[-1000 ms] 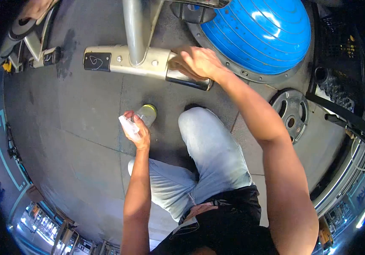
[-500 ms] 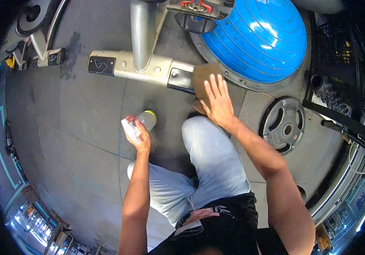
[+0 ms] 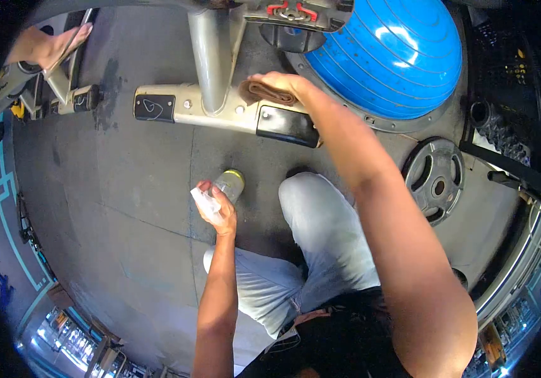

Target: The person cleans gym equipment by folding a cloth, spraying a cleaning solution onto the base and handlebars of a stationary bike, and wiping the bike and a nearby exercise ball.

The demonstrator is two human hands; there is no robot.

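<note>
Brown cloth (image 3: 269,94), folded, lay at the far edge of a pale crossbar (image 3: 185,116), just beyond its black end cap (image 3: 288,126) and to the right of the grey post (image 3: 210,63). The right hand (image 3: 283,80) was closed on the cloth, its fingertips partly hidden. The left hand (image 3: 224,215) was wrapped around the white top (image 3: 207,203) of a clear bottle (image 3: 230,184) with a yellow band (image 3: 235,172); whether the bottle touched the floor (image 3: 125,189) could not be told. Past the right forearm (image 3: 346,138) stood a blue dome (image 3: 390,57), with a grey weight plate (image 3: 431,167) near it.
</note>
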